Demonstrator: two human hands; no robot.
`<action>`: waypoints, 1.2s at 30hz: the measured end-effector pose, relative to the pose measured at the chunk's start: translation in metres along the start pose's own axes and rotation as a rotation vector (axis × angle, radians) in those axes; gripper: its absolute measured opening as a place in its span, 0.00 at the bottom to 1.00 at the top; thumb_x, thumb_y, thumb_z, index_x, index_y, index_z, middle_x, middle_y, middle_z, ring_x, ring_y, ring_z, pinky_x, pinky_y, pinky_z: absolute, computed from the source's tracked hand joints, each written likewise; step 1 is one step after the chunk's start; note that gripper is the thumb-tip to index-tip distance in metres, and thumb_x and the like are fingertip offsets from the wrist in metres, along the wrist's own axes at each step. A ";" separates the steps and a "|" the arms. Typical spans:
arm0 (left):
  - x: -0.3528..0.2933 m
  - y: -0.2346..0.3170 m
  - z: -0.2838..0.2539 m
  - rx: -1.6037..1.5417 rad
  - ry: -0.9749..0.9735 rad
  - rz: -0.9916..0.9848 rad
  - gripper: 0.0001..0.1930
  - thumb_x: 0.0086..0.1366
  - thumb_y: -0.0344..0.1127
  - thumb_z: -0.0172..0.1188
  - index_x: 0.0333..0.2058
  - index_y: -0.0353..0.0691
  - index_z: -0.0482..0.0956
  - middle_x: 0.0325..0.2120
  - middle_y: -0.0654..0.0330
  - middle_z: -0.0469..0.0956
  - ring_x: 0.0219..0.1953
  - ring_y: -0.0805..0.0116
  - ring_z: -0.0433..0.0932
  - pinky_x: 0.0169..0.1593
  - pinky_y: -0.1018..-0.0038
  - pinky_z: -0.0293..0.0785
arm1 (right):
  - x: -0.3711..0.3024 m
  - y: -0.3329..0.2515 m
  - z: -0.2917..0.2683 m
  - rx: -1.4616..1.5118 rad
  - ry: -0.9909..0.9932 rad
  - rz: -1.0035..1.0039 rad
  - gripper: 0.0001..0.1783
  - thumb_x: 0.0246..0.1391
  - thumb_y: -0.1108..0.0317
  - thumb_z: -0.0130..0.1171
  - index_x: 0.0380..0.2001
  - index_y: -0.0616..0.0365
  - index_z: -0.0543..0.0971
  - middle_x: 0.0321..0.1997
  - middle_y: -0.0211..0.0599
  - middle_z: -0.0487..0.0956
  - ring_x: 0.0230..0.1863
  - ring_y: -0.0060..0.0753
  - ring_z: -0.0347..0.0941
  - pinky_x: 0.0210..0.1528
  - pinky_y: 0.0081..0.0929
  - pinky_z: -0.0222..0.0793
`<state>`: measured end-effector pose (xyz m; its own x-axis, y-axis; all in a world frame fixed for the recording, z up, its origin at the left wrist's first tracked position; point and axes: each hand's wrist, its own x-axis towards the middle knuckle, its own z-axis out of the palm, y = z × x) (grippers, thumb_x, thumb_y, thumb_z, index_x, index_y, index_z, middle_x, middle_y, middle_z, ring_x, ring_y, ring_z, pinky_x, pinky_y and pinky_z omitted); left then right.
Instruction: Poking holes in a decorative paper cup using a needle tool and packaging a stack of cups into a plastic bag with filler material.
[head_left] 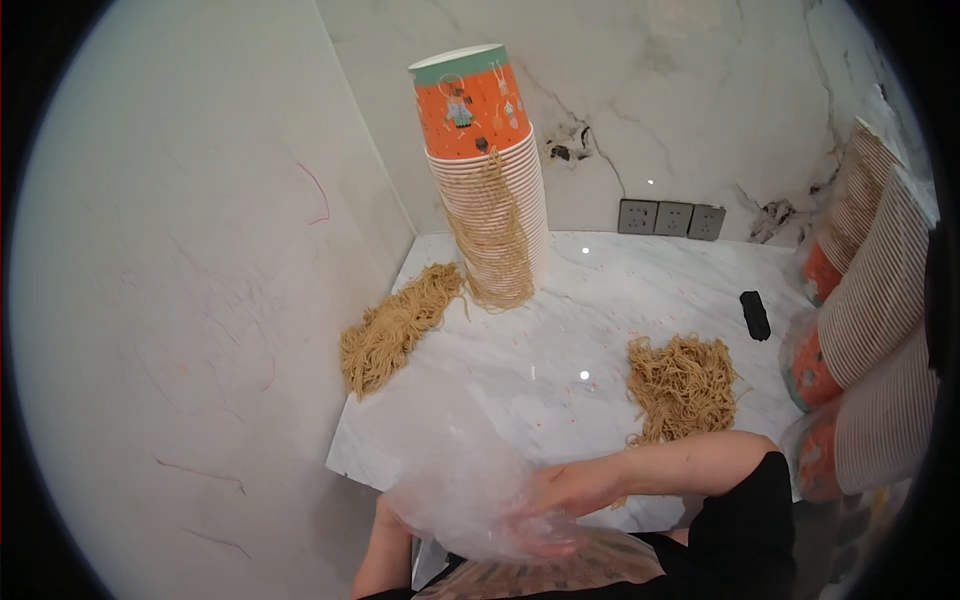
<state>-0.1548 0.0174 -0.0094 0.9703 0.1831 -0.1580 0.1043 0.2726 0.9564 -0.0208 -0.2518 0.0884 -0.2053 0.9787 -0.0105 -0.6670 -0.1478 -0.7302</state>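
I have the clear plastic bag (pixel 460 460) bunched up between my two hands, just off the near edge of the table (pixel 560 340) and close to the body. My left hand (pixel 398 508) is mostly hidden by cloudy film, so I cannot tell how open it is; my right hand (pixel 570 492) reaches across at the bag's other side, its fingers blurred by plastic, and I cannot tell whether they pinch the film or spread inside it. I judge the step in hand to be handling this bag, and thin film like that probably clings and folds on itself. I'd pinch a single layer at each side, part the hands evenly and avoid a hard tug that could split it. My right forearm passes just in front of the loose strand heap (pixel 683 388), so I'd lift that elbow a little rather than sweep it. Beyond my left hand lies the long strand bundle (pixel 400 330), and farther ahead stands the tall cup stack (pixel 540 190), draped with more strands; I'd let no plastic snag there.
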 end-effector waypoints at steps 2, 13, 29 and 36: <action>-0.001 0.009 -0.017 -0.082 -0.034 0.179 0.26 0.56 0.32 0.66 0.54 0.34 0.76 0.48 0.50 0.80 0.47 0.54 0.81 0.50 0.58 0.79 | 0.006 -0.018 0.002 -0.543 -0.010 0.363 0.24 0.71 0.54 0.51 0.59 0.61 0.74 0.54 0.29 0.76 0.47 0.21 0.74 0.46 0.29 0.75; 0.019 0.235 0.042 0.931 0.106 1.413 0.16 0.41 0.32 0.62 0.32 0.35 0.85 0.38 0.50 0.85 0.52 0.40 0.79 0.68 0.39 0.55 | 0.093 -0.305 0.015 -2.798 0.778 -0.724 0.02 0.43 0.75 0.60 0.21 0.56 0.79 0.26 0.39 0.80 0.33 0.45 0.80 0.42 0.40 0.76; 0.367 0.338 0.082 0.159 0.055 0.839 0.13 0.68 0.34 0.61 0.49 0.40 0.83 0.63 0.64 0.68 0.60 0.67 0.71 0.58 0.67 0.72 | -0.011 -0.449 -0.133 -1.391 1.140 -0.828 0.18 0.58 0.68 0.57 0.50 0.58 0.82 0.42 0.34 0.84 0.42 0.24 0.78 0.47 0.26 0.74; 0.395 0.324 0.060 0.344 0.186 1.121 0.13 0.70 0.33 0.60 0.50 0.36 0.81 0.48 0.58 0.80 0.43 0.69 0.81 0.46 0.74 0.76 | 0.030 -0.393 -0.156 -1.103 0.904 -1.567 0.15 0.61 0.74 0.59 0.50 0.59 0.74 0.50 0.32 0.75 0.47 0.25 0.75 0.48 0.26 0.77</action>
<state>0.2750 0.1208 0.2530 0.5140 0.3005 0.8034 -0.7024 -0.3901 0.5953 0.3465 -0.1417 0.2683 0.5101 0.0053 0.8601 0.7644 0.4557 -0.4562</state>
